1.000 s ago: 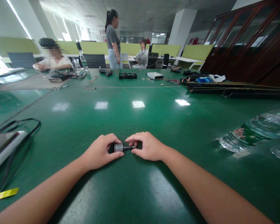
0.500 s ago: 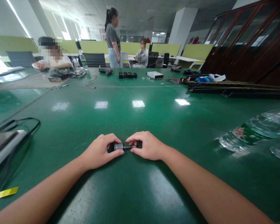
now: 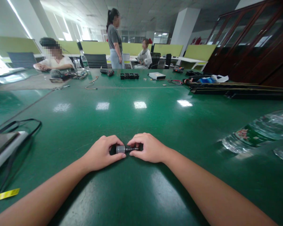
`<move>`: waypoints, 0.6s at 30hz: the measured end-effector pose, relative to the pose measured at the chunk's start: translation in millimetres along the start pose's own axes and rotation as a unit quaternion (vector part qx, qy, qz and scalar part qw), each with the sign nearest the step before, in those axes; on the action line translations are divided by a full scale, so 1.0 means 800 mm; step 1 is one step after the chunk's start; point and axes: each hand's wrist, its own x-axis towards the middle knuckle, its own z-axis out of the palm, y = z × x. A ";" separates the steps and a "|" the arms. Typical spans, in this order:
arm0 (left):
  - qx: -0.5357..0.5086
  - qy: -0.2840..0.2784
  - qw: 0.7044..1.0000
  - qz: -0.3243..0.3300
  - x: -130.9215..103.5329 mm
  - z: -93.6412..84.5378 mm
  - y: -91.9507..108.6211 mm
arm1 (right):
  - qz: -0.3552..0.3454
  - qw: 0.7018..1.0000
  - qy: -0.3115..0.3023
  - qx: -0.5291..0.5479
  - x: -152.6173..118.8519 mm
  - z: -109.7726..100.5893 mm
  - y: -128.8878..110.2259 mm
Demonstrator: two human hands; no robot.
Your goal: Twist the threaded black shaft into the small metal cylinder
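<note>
A small grey metal cylinder with a spring-wound shaft (image 3: 120, 149) lies sideways between my hands, just over the green table. My left hand (image 3: 103, 153) is closed round the cylinder body, thumb on the near side and fingers on the far side. From the other side, my right hand (image 3: 149, 147) curls round the thin dark shaft, its thumb and fingertips close to the coiled part. The shaft's tip points into the right palm. Whether the right fingertips press on the spring is too small to tell.
A clear water bottle (image 3: 254, 133) lies at the right. On the left are a white-edged device (image 3: 19, 139) and a black cable (image 3: 35, 125). Black rails (image 3: 209, 89), a white box (image 3: 157, 76) and a black part (image 3: 129, 76) sit farther back. Several people are beyond.
My right thumb and fingertips have shifted slightly left along the shaft, nearer the cylinder. My left hand keeps its hold almost unmoved.
</note>
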 end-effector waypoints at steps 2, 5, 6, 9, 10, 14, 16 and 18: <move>0.004 0.004 1.000 0.002 0.000 0.000 0.000 | -0.007 1.000 -0.001 -0.005 0.000 0.000 0.000; 0.008 0.007 1.000 0.002 0.000 0.001 -0.001 | -0.018 1.000 -0.002 -0.015 -0.001 0.001 0.000; 0.007 0.007 1.000 0.002 0.001 0.002 -0.001 | -0.021 1.000 -0.002 -0.019 0.000 0.002 0.000; 0.006 0.009 1.000 0.003 0.001 0.003 -0.001 | -0.028 0.999 0.002 -0.029 0.000 0.004 0.000; 0.005 0.010 1.000 0.004 0.001 0.003 -0.001 | -0.030 0.999 0.002 -0.031 0.001 0.005 0.000; 0.004 0.011 1.000 0.003 0.002 0.003 0.000 | -0.032 0.999 -0.007 -0.034 0.003 0.007 0.000; 0.004 0.011 1.000 0.001 0.002 0.003 0.001 | -0.029 0.999 -0.009 -0.036 0.004 0.007 0.000; 0.003 0.011 1.000 -0.002 0.002 0.003 0.002 | -0.026 0.999 -0.006 -0.037 0.004 0.007 0.000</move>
